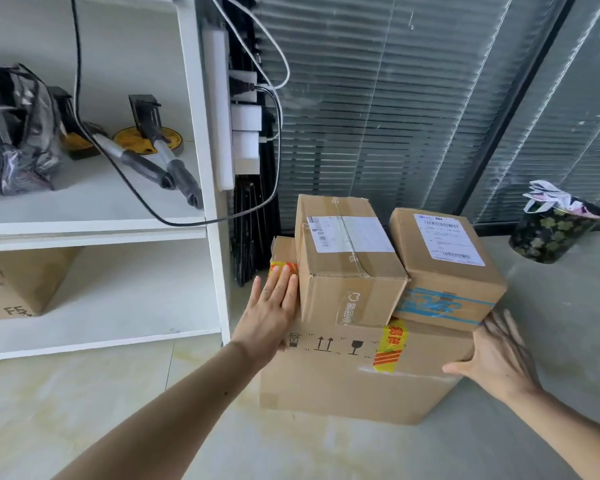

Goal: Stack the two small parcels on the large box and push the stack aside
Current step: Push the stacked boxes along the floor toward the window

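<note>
A large cardboard box point(340, 379) with yellow and red tape stands on the floor. Two small parcels sit side by side on its top: the left parcel point(347, 268) with a white label and clear tape, and the right parcel point(444, 268) with blue tape and a white shipping label. My left hand point(271, 317) lies flat with fingers together on the box's top left edge, beside the left parcel. My right hand point(496, 355) presses flat against the box's right side, fingers spread, just under the right parcel. Neither hand grips anything.
A white shelf unit point(201, 202) stands to the left with tools, a bag and another cardboard box point(21, 282). Black cables and a power strip hang beside it. Blinds behind glass point(395, 116) back the stack. A dark patterned bin point(551, 233) stands at the right.
</note>
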`<action>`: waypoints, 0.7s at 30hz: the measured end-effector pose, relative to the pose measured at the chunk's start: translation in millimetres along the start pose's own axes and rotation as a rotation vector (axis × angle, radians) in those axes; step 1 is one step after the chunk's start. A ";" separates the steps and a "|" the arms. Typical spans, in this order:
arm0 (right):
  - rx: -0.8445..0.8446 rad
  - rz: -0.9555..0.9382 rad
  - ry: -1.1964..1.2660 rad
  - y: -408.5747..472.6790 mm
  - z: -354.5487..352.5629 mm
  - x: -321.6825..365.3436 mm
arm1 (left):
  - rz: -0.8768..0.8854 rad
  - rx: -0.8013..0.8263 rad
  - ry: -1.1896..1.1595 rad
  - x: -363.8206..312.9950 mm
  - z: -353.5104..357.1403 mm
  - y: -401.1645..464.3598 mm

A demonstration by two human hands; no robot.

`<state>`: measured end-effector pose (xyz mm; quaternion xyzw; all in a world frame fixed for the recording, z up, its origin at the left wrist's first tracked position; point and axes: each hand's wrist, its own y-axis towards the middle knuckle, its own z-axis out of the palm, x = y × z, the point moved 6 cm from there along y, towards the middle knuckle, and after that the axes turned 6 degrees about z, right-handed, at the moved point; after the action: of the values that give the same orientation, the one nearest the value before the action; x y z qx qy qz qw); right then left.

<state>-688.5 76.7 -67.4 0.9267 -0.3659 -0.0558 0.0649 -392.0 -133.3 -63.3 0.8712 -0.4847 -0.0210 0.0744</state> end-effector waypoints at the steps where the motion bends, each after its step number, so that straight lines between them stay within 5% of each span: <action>1: -0.009 -0.017 0.005 14.5 1.8 -1.9 | -0.013 0.012 0.005 0.6 1.7 13.5; 21: -0.139 -0.207 0.007 348.2 46.0 -1.7 | -0.236 0.008 0.079 53.4 44.9 284.1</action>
<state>-930.3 -177.8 -56.5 0.9529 -0.2635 -0.0842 0.1241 -607.7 -330.9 -63.2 0.9227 -0.3754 0.0067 0.0872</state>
